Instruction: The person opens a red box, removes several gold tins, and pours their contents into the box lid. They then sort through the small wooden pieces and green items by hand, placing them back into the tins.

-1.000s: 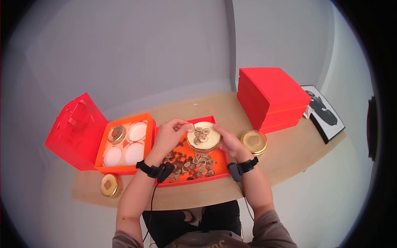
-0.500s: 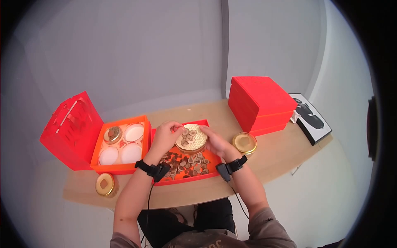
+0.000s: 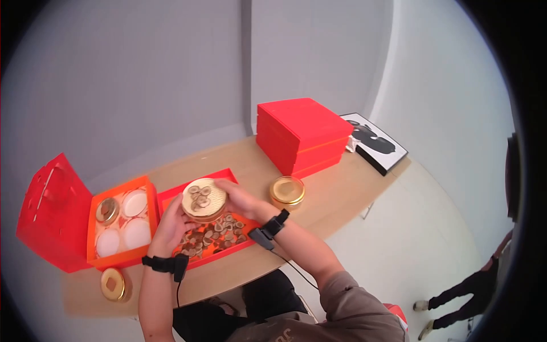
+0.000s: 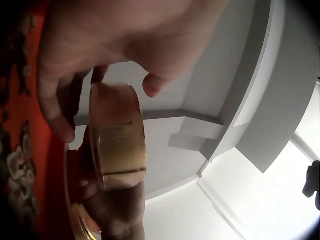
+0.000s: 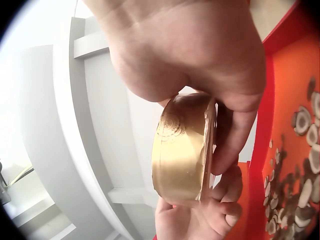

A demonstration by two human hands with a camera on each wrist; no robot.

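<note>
A shallow round gold jar (image 3: 214, 212) is held up over a red tray, with several dried slices (image 3: 200, 196) on its patterned gold face. My right hand (image 3: 240, 200) grips its right side, the thumb at the upper rim. My left hand (image 3: 170, 226) holds the opposite side, fingers curled beneath. In the right wrist view a printed seal shows on the gold wall (image 5: 175, 145) between the thumb and fingers. The left wrist view has the jar (image 4: 119, 132) beside the left thumb and fingers. Under the hands, many loose dark-edged slices (image 3: 213, 235) lie in the tray (image 3: 228, 173).
To the left is an open red-orange gift box (image 3: 122, 260) with round sockets, one holding a jar (image 3: 107, 211). Gold-lidded jars stand at front left (image 3: 113, 284) and right (image 3: 287, 191). Stacked red boxes (image 3: 305, 134) and a framed picture (image 3: 376, 142) are behind. Someone's legs (image 3: 467, 293) show far right.
My left hand has gone from pinching at the slices on the jar's face to holding the jar's side. The right hand kept its grip. The head view swung right, bringing another person into sight.
</note>
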